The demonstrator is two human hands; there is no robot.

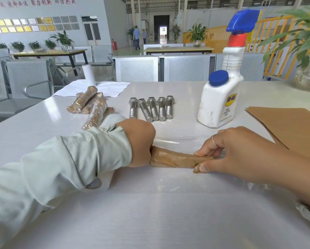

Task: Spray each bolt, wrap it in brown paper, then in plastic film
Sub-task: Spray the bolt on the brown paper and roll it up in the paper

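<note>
Paper-wrapped bolt (174, 159) lying on the surface (150, 212) with long axis running left to right, spanning both hands and resting on a sheet of clear plastic film (174, 139). Left hand (141, 142) curled around the left end; right hand (238, 150) fingers (204, 153) pinching the crumpled right end. Brown paper creased, loosely twisted at the right; film edge just beyond, likely next to roll over

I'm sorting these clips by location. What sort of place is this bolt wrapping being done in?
Probably a factory hall's rest or reception area: a high steel-framed hall behind, rows of perforated metal bench seats, yellow safety railing, and framed plaques on the wall.
</note>
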